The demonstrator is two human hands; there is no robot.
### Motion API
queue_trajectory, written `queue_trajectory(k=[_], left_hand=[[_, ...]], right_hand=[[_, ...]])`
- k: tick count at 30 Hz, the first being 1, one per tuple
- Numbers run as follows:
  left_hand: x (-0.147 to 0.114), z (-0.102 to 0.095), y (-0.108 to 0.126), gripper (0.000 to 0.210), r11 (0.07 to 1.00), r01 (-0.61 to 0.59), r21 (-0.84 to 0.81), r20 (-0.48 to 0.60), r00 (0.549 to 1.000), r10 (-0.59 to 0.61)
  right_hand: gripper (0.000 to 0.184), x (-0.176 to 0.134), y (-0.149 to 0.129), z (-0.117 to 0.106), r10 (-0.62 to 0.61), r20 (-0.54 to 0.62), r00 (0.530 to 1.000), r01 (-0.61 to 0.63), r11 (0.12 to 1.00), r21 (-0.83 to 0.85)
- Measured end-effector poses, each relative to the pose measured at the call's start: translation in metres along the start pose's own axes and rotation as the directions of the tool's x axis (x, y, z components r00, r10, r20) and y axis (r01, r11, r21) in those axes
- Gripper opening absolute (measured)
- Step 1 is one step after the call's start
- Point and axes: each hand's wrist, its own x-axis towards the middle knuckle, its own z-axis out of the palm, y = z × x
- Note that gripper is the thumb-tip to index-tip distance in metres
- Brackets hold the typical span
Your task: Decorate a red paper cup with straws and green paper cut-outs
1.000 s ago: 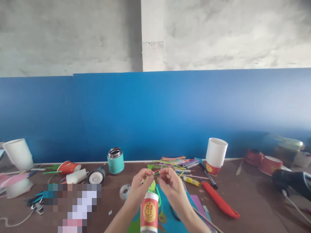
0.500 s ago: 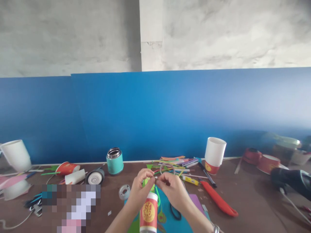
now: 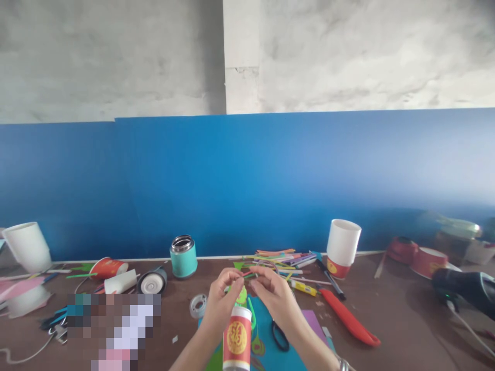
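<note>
My left hand (image 3: 225,294) is raised over a red paper cup (image 3: 237,340) with a gold emblem and white rim, its thumb and fingers drawn together. Facing it, my right hand (image 3: 274,294) has its fingers curled towards the thumb. Whatever small thing lies at the fingertips is too small to name. Between the hands a light-green piece (image 3: 241,294) shows just above the cup. A bright green strip (image 3: 252,313) curves down beside the cup. Under my right wrist lie blue sheets (image 3: 266,324) and the dark handle loop of scissors (image 3: 280,337).
A tape roll (image 3: 198,306) and a teal flask (image 3: 183,257) stand left. Behind are coloured sticks (image 3: 286,260), a glue stick (image 3: 303,287) and stacked white cups (image 3: 343,247). Rightward lie a red cutter-like tool (image 3: 350,317) and a black glue gun-like device (image 3: 464,288).
My hands have drawn slightly apart at the fingertips, which met closely before. The red paper cup stays where it was.
</note>
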Motion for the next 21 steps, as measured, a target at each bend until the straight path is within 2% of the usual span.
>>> queue_trajectory(k=[5, 8, 10, 12, 14, 16, 18, 21], left_hand=[[0.0, 0.001, -0.002, 0.024, 0.999, 0.019, 0.028, 0.031, 0.999, -0.02], [0.0, 0.002, -0.004, 0.024, 0.998, 0.009, 0.061, 0.035, 0.999, -0.011], [0.0, 0.002, -0.004, 0.024, 0.995, -0.01, 0.095, 0.001, 1.0, 0.01], [-0.001, 0.002, -0.004, 0.023, 0.989, -0.033, 0.144, -0.053, 0.998, 0.041], [-0.001, 0.002, -0.002, 0.021, 0.976, -0.062, 0.209, -0.109, 0.99, 0.086], [-0.002, 0.003, 0.0, 0.02, 0.954, -0.102, 0.281, -0.14, 0.979, 0.146], [-0.003, 0.003, 0.001, 0.018, 0.93, -0.141, 0.339, -0.144, 0.969, 0.199], [-0.004, 0.004, 0.001, 0.015, 0.904, -0.182, 0.387, -0.126, 0.961, 0.247]], right_hand=[[0.02, 0.001, 0.0, 0.0, 0.043, -0.07, 0.997, -0.042, 0.999, 0.02], [0.018, 0.001, 0.001, -0.001, 0.001, -0.067, 0.998, 0.0, 1.0, 0.019], [0.016, 0.0, 0.0, 0.0, -0.057, -0.096, 0.994, 0.049, 0.996, -0.08], [0.011, -0.003, -0.003, 0.0, -0.173, -0.133, 0.976, 0.135, 0.958, -0.254], [0.006, -0.006, -0.005, 0.001, -0.323, -0.122, 0.939, 0.245, 0.872, -0.424], [0.012, -0.008, -0.006, 0.001, -0.421, -0.076, 0.904, 0.322, 0.787, -0.526], [0.015, -0.009, -0.006, 0.001, -0.444, -0.055, 0.894, 0.339, 0.752, -0.566], [0.018, -0.009, -0.004, 0.002, -0.434, -0.047, 0.9, 0.342, 0.768, -0.541]])
